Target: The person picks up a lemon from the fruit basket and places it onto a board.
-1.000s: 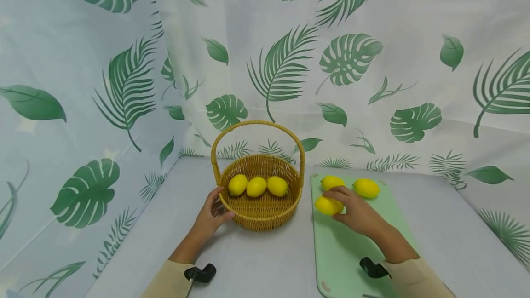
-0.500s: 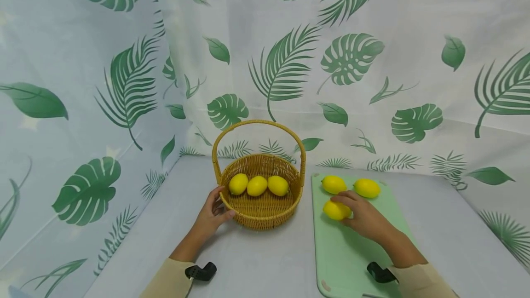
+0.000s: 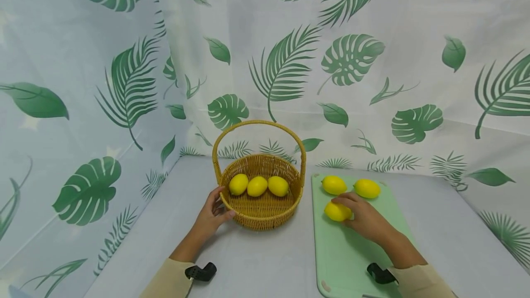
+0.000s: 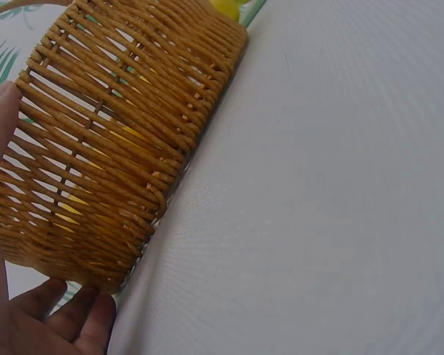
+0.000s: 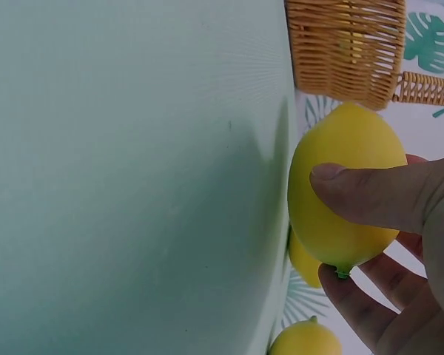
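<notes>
Lemon shifted right and a touch nearer the person over the board, pinched in the right hand!
It's near the board's left edge, green surface stretching out toward the person; left hand grips the basket at its left side. Right wrist view catches a green stem tip hidden from the head view, where the near end of the board is partly cut off; contact beneath the fruit, can't tell.
</notes>
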A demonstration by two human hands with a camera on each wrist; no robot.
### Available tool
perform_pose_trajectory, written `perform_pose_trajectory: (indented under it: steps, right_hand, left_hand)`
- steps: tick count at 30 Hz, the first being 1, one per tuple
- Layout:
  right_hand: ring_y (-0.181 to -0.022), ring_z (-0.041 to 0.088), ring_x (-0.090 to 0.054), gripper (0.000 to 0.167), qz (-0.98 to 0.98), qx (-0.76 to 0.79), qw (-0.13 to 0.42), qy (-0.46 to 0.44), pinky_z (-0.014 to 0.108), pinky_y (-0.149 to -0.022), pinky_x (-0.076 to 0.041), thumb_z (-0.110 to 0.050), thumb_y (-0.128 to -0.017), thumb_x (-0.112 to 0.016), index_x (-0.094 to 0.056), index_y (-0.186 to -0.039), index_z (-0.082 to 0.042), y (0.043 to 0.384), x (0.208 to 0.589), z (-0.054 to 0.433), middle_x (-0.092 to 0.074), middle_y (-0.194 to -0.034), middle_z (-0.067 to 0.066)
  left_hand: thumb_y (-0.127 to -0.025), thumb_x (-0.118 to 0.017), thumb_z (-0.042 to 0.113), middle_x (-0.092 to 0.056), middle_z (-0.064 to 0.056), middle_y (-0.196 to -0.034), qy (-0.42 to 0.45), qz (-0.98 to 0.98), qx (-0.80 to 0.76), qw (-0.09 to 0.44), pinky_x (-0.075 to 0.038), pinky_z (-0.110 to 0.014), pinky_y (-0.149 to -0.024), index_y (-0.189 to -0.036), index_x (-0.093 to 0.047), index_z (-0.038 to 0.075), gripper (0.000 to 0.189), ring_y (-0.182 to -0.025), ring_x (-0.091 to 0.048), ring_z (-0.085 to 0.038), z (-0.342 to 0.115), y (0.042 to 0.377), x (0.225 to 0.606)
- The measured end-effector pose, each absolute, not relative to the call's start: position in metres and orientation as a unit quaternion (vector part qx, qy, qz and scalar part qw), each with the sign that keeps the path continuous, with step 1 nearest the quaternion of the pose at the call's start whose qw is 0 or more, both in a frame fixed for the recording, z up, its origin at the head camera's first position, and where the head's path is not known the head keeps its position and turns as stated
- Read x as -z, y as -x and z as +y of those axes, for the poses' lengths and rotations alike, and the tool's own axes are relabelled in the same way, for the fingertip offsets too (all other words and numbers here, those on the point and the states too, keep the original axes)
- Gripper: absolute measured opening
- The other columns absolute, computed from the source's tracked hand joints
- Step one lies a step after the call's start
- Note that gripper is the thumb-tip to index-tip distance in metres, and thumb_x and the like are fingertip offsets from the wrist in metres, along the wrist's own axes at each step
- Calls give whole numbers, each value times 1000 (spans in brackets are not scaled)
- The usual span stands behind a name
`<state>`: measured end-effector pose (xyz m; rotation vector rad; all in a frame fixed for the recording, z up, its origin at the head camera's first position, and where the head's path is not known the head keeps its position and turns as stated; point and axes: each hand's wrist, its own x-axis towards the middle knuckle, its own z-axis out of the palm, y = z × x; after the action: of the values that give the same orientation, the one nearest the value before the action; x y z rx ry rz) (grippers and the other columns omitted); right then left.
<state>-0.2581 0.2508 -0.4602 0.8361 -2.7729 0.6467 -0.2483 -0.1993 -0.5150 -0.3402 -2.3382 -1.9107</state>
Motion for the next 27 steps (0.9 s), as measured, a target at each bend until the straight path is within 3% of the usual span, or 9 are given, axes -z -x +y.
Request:
perform_pose_trajectory:
  steps: [17, 27]
  right_hand:
    - [-115, 32, -53, 57, -935, -225, 78, -261, 55, -96, -46, 4, -71, -81, -65, -123, -10, 260, 464, 251, -56, -126, 9]
    - [-115, 33, -53, 57, -939, -228, 67, -250, 55, -96, -45, -2, -71, -83, -64, -124, -9, 260, 462, 250, -55, -127, 10]
  left_hand:
    - [-85, -77, 18, -29, -13, -154, 111, -770, 627, 45, -33, -48, -110, -152, -27, 20, 83, -136, -37, -32, -199, 248, 516]
    - [-86, -76, 12, -24, -19, -156, 112, -759, 641, 26, -30, -53, -111, -154, -23, 13, 86, -139, -31, -37, -201, 249, 515]
